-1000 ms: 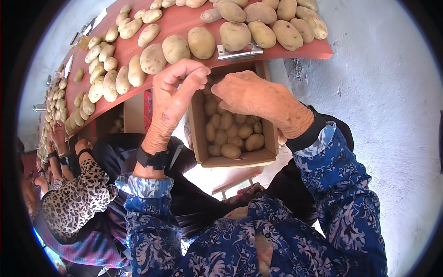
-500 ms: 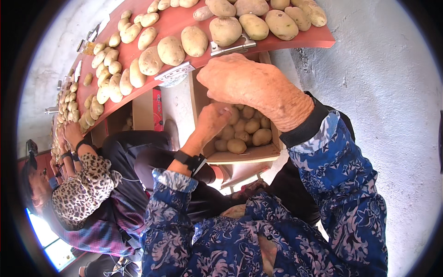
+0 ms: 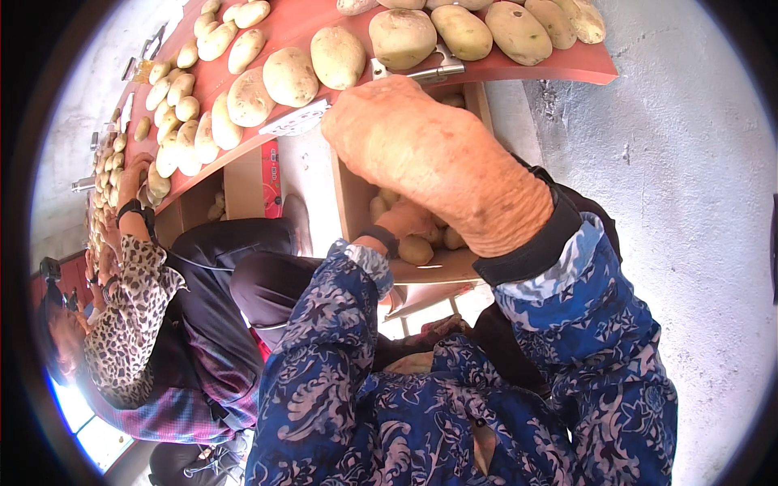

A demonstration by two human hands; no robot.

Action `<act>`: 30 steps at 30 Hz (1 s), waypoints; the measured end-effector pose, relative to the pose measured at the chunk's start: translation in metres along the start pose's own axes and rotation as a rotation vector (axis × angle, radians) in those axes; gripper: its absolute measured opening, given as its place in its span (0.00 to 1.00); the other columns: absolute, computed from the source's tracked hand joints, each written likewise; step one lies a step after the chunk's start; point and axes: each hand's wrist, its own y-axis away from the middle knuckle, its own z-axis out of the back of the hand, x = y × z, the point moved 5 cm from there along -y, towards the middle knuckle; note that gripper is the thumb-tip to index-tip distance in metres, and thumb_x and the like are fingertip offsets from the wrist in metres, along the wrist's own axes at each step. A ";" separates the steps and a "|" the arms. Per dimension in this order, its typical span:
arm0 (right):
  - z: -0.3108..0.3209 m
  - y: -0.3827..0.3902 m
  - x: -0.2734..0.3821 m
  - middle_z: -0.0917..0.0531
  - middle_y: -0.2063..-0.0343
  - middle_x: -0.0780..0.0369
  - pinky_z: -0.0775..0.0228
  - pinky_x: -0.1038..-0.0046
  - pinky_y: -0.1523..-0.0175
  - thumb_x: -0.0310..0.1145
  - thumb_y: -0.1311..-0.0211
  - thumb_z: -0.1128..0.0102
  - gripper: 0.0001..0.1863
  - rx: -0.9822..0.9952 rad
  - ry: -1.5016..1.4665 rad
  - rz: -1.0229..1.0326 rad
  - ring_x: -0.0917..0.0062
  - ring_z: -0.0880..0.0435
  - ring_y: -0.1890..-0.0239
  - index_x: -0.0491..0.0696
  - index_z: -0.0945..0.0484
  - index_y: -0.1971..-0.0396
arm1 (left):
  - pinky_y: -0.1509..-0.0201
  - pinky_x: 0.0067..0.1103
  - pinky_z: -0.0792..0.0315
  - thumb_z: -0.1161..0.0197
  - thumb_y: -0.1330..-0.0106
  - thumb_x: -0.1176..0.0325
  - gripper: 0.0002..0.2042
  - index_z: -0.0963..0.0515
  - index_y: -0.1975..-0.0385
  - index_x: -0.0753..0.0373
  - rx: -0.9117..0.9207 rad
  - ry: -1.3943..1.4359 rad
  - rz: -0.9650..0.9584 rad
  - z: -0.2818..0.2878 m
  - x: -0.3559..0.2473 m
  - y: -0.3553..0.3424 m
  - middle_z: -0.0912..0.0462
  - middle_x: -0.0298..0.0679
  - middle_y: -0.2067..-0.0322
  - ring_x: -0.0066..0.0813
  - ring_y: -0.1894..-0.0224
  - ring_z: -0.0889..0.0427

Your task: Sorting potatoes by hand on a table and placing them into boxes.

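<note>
My right hand [image 3: 393, 134] is curled at the red table's front edge [image 3: 598, 71], over a cardboard box [image 3: 352, 206], beside a metal latch fitting [image 3: 438, 69] and a white label [image 3: 292, 120]. What its closed fingers hold is hidden behind it. My left hand [image 3: 403, 217] reaches down into the box among small potatoes [image 3: 416, 249], under my right hand, its fingers hidden. Larger potatoes [image 3: 336, 57] lie in rows along the table just above my hands.
At the left, a co-worker [image 3: 121, 340] in a leopard-print sleeve reaches to the table's potatoes, legs beside mine. More cardboard boxes [image 3: 247, 190] are under the table. A pale rough wall [image 3: 689, 211] fills the right side.
My left hand has dropped from the table edge into the box. My right hand has moved up and left to the edge. The co-worker's arm has moved up toward the potatoes.
</note>
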 end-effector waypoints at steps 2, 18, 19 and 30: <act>0.003 0.001 0.003 0.16 0.73 0.55 0.23 0.66 0.62 0.27 0.52 0.43 0.07 -0.023 -0.025 0.024 0.66 0.15 0.65 0.47 0.16 0.73 | 0.57 0.35 0.28 0.44 0.41 0.61 0.14 0.21 0.62 0.63 -0.018 0.032 -0.011 0.004 -0.005 -0.005 0.18 0.49 0.64 0.47 0.59 0.20; -0.007 -0.034 -0.001 0.16 0.75 0.55 0.23 0.65 0.64 0.26 0.53 0.43 0.07 0.015 -0.131 0.055 0.67 0.15 0.67 0.45 0.17 0.73 | 0.55 0.34 0.28 0.41 0.42 0.60 0.16 0.22 0.59 0.63 -0.021 0.174 -0.019 0.010 0.012 -0.009 0.18 0.49 0.63 0.46 0.57 0.21; -0.008 -0.036 -0.002 0.16 0.75 0.55 0.23 0.65 0.64 0.26 0.53 0.43 0.07 0.007 -0.130 0.059 0.67 0.15 0.67 0.45 0.17 0.73 | 0.55 0.34 0.28 0.41 0.42 0.60 0.16 0.22 0.59 0.63 -0.019 0.180 -0.017 0.009 0.013 -0.006 0.18 0.49 0.62 0.46 0.56 0.21; -0.008 -0.036 0.000 0.18 0.77 0.54 0.25 0.65 0.64 0.26 0.54 0.43 0.06 -0.066 -0.057 0.162 0.65 0.16 0.68 0.44 0.19 0.75 | 0.53 0.33 0.29 0.39 0.43 0.60 0.17 0.22 0.57 0.63 -0.016 0.238 -0.005 0.007 0.022 0.016 0.19 0.49 0.62 0.46 0.55 0.21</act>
